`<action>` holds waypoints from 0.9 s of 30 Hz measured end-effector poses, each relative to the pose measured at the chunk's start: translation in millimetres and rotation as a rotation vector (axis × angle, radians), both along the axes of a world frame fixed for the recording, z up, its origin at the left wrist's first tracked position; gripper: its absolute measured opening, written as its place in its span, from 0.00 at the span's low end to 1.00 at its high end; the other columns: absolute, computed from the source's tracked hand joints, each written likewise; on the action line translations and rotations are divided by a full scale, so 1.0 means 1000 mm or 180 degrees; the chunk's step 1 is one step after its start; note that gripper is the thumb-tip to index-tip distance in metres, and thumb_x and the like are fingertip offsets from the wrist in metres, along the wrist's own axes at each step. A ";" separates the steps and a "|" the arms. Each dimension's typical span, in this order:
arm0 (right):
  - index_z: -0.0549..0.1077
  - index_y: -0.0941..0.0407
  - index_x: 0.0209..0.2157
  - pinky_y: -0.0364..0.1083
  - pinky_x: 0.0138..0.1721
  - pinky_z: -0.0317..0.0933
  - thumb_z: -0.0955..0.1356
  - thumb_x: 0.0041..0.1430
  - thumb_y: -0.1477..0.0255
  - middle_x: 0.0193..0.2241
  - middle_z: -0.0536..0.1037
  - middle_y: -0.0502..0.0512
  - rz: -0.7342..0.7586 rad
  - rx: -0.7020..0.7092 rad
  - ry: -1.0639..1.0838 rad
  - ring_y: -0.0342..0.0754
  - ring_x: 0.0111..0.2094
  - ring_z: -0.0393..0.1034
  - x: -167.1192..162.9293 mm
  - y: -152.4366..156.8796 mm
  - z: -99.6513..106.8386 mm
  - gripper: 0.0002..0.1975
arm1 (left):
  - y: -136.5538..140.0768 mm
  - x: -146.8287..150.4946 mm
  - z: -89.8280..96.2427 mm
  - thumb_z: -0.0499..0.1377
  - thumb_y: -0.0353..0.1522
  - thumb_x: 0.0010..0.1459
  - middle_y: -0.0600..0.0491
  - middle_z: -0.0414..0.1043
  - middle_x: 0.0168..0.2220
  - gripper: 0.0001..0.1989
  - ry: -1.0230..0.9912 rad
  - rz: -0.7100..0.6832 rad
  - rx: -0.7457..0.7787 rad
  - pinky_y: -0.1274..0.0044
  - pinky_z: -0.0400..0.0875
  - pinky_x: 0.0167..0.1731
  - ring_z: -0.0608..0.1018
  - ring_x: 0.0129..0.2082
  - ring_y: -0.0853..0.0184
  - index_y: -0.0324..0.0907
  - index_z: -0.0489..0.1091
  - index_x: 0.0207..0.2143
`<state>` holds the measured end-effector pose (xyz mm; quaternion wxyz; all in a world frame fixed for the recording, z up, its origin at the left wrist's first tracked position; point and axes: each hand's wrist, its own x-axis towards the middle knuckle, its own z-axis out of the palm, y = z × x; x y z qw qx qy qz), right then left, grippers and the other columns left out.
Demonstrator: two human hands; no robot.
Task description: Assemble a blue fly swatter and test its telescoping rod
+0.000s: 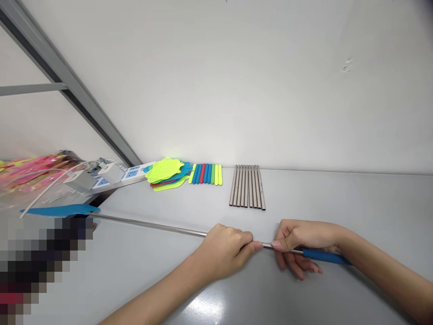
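while left hand grips metal rod, right hand pinching it, tubes lie apart near back edge of table.

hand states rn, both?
Left hand: closed around the metal rod.
Right hand: pinching the metal rod near the blue handle, other fingers loose.

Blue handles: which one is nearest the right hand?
The blue handle on the metal rod, by the right hand; the other blue handles lie off it, near the wall.

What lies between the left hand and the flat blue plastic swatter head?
In the head view, a slim silver metal rod runs from the left hand to the blue swatter head.
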<state>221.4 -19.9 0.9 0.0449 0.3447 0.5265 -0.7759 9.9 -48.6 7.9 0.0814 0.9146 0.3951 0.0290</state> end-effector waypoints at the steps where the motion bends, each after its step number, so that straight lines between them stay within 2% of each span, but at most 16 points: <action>1: 0.71 0.64 0.22 0.37 0.09 0.51 0.61 0.54 0.65 0.14 0.71 0.54 -0.0051 0.0060 -0.0067 0.38 0.09 0.58 -0.002 -0.002 0.002 0.18 | 0.000 0.000 0.000 0.38 0.40 0.61 0.58 0.68 0.20 0.21 0.0006 -0.0012 -0.0012 0.79 0.46 0.18 0.69 0.19 0.72 0.41 0.60 0.22; 6: 0.70 0.63 0.21 0.38 0.17 0.55 0.60 0.53 0.70 0.16 0.69 0.53 -0.0492 0.0724 -0.0263 0.38 0.15 0.60 -0.012 -0.014 0.011 0.14 | -0.002 -0.002 0.003 0.38 0.40 0.61 0.58 0.67 0.20 0.20 0.0028 -0.0009 -0.0048 0.79 0.47 0.18 0.69 0.19 0.72 0.41 0.60 0.23; 9: 0.69 0.63 0.22 0.38 0.19 0.51 0.60 0.53 0.73 0.17 0.66 0.49 -0.0505 0.1001 -0.0082 0.36 0.17 0.55 -0.015 -0.017 0.017 0.12 | -0.002 -0.003 0.005 0.38 0.40 0.61 0.58 0.67 0.20 0.20 0.0075 0.0037 0.0003 0.79 0.49 0.19 0.69 0.19 0.71 0.41 0.59 0.23; 12: 0.71 0.62 0.26 0.37 0.19 0.48 0.60 0.55 0.72 0.17 0.60 0.46 -0.0408 0.0987 0.0005 0.36 0.18 0.51 -0.014 -0.016 0.020 0.12 | -0.001 -0.005 0.005 0.38 0.40 0.61 0.58 0.67 0.20 0.20 0.0145 0.0040 0.0070 0.79 0.51 0.19 0.70 0.19 0.70 0.41 0.58 0.22; 16: 0.73 0.60 0.32 0.38 0.21 0.49 0.61 0.56 0.66 0.19 0.58 0.46 -0.0285 0.0995 -0.0215 0.37 0.20 0.51 -0.010 -0.013 0.022 0.14 | 0.001 -0.008 0.003 0.38 0.41 0.61 0.58 0.67 0.19 0.20 0.0200 -0.0035 0.0214 0.80 0.49 0.19 0.69 0.19 0.70 0.41 0.58 0.23; 22: 0.73 0.58 0.33 0.37 0.21 0.49 0.62 0.55 0.62 0.19 0.59 0.46 -0.0221 0.0921 -0.0300 0.37 0.20 0.52 -0.010 -0.012 0.029 0.15 | 0.005 -0.013 0.007 0.38 0.43 0.61 0.58 0.66 0.18 0.21 0.0267 -0.0140 0.0468 0.79 0.45 0.17 0.68 0.17 0.71 0.41 0.57 0.22; 27: 0.73 0.58 0.32 0.37 0.21 0.49 0.62 0.54 0.61 0.19 0.59 0.47 -0.0208 0.0791 -0.0271 0.37 0.20 0.52 -0.008 -0.011 0.030 0.16 | 0.006 -0.017 0.012 0.38 0.41 0.61 0.58 0.66 0.19 0.20 0.0339 -0.0200 0.0468 0.79 0.45 0.17 0.68 0.17 0.71 0.41 0.57 0.23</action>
